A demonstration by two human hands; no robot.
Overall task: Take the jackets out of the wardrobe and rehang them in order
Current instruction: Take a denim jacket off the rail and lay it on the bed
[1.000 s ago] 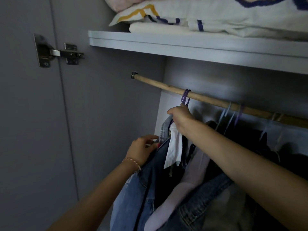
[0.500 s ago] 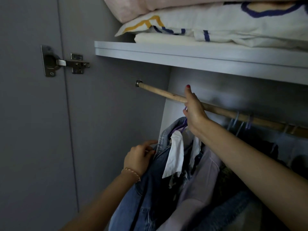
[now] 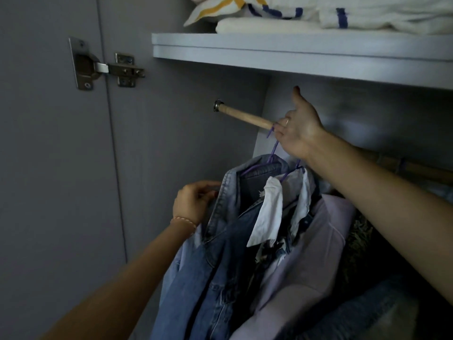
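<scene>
The right hand (image 3: 300, 128) is up at the wooden rail (image 3: 245, 116), thumb pointing straight up, the other fingers curled around the purple hanger hooks (image 3: 271, 133) right where they meet the rail. The grip is narrow, a pinch on the thin hooks; a ring shows on one finger. Whether the hooks sit over the rail or just in front of it I cannot tell, since the hand covers that spot.

Below it hang the jackets, bunched at the left end of the wardrobe. The nearest to the left is a blue denim jacket (image 3: 208, 253) on a purple hanger (image 3: 257, 166), its collar open. The left hand (image 3: 193, 202), with a thin bracelet (image 3: 183, 220) at the wrist, pinches the left edge of that collar between curled fingers. Just to the right hangs a garment with a white collar (image 3: 267, 212), and right of that a pale lilac jacket (image 3: 306, 253), touching its neighbours. More dark clothes (image 3: 367, 253) crowd the far right, too dim to make out.

The rail ends in a metal socket (image 3: 218, 105) on the grey side panel. Above runs a grey shelf (image 3: 269, 50) carrying folded white bedding (image 3: 318, 18) with blue and yellow stripes. On the left, a metal hinge (image 3: 103, 67) joins the open door (image 3: 44, 168) to the panel.
</scene>
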